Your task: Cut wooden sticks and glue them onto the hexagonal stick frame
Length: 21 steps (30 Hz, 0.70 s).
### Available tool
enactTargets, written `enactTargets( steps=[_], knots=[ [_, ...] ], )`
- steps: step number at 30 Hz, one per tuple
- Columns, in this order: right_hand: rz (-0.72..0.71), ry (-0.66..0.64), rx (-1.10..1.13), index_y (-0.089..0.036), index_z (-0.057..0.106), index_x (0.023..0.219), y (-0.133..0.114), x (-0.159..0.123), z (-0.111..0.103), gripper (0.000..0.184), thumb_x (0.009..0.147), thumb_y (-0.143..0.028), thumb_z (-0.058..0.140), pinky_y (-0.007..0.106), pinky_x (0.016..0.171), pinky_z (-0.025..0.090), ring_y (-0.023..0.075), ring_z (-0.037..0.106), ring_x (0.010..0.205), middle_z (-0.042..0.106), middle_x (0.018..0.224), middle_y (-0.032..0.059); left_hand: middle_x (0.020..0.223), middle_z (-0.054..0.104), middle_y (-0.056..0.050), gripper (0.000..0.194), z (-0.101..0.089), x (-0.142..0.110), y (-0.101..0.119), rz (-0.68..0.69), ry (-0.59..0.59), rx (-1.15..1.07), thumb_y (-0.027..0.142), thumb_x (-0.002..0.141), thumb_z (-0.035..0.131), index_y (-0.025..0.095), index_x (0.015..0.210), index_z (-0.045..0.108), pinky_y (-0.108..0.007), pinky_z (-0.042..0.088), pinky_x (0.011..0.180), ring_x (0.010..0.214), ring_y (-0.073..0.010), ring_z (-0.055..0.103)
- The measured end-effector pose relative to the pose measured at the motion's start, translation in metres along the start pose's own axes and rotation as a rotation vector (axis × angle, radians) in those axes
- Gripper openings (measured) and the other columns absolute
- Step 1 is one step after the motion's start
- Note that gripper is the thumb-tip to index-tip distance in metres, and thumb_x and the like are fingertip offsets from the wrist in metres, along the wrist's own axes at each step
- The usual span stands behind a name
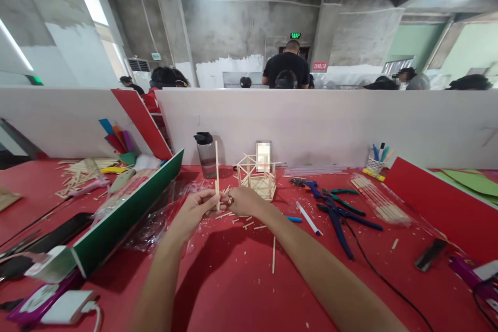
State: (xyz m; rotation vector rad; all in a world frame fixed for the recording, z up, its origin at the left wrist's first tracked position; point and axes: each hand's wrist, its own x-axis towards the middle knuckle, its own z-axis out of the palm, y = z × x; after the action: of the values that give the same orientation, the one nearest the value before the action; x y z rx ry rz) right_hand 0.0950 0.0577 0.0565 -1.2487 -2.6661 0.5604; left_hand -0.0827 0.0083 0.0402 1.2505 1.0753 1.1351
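My left hand [198,203] pinches a thin wooden stick [217,163] that stands upright, its lower end between thumb and fingers. A shorter stick piece seems to lie alongside its lower part. Right beside it, my right hand [244,201] is closed, with its fingertips near the stick's lower end; what they grip is too small to make out. Just behind the right hand stands a small open frame of wooden sticks [274,182]. Short cut stick pieces [248,225] are scattered under the hands, and one longer loose stick [273,255] lies nearer to me.
A water bottle [206,155] and a phone [263,156] stand by the white partition [330,124]. Right of the hands are pliers [344,197], a glue gun [311,185], a white pen [308,218] and bagged sticks [379,199]. A green board [128,212] stands at left.
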Motion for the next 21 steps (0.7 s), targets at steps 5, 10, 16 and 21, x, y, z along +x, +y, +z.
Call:
enactTargets(
  steps=[5,10,16,21],
  knots=[
    [-0.03,-0.038,0.03,-0.024,0.074,0.101,0.008,-0.009,0.003,0.026,0.077,-0.016,0.074,0.02,0.06,0.04,0.016,0.068,0.074,0.075,0.08,-0.0006,0.102,0.077,-0.01,0.054,0.003,0.0,-0.002,-0.014,-0.026,0.029,0.058,0.061,0.085,0.016,0.093,0.075,-0.033,0.058,0.077,0.082,-0.0232,0.072],
    [0.072,0.128,0.031,-0.021,0.075,0.095,0.009,-0.02,0.013,0.014,0.085,-0.026,0.067,0.027,0.071,0.041,0.0223,0.067,0.089,0.075,0.091,0.0075,0.095,0.077,-0.008,0.046,0.009,-0.005,0.004,-0.065,-0.123,0.095,0.056,0.064,0.084,0.017,0.084,0.072,-0.031,0.057,0.077,0.079,-0.0204,0.07],
    [0.086,0.204,0.219,-0.017,0.075,0.079,0.023,-0.057,0.01,0.015,0.084,-0.023,0.062,0.029,0.073,0.042,0.0216,0.064,0.082,0.073,0.082,0.0076,0.079,0.074,-0.004,0.04,0.026,-0.011,0.007,-0.158,-0.264,0.119,0.052,0.065,0.084,0.017,0.077,0.069,-0.028,0.055,0.073,0.078,-0.0193,0.069],
    [0.12,0.286,0.567,-0.016,0.071,0.107,0.045,-0.098,0.005,0.028,0.09,-0.024,0.051,0.024,0.061,0.045,0.0134,0.06,0.065,0.071,0.083,0.0033,0.073,0.073,-0.002,0.037,0.057,-0.01,-0.005,-0.224,-0.337,0.11,0.049,0.063,0.083,0.019,0.074,0.066,-0.029,0.055,0.073,0.076,-0.0195,0.069]
  ],
)
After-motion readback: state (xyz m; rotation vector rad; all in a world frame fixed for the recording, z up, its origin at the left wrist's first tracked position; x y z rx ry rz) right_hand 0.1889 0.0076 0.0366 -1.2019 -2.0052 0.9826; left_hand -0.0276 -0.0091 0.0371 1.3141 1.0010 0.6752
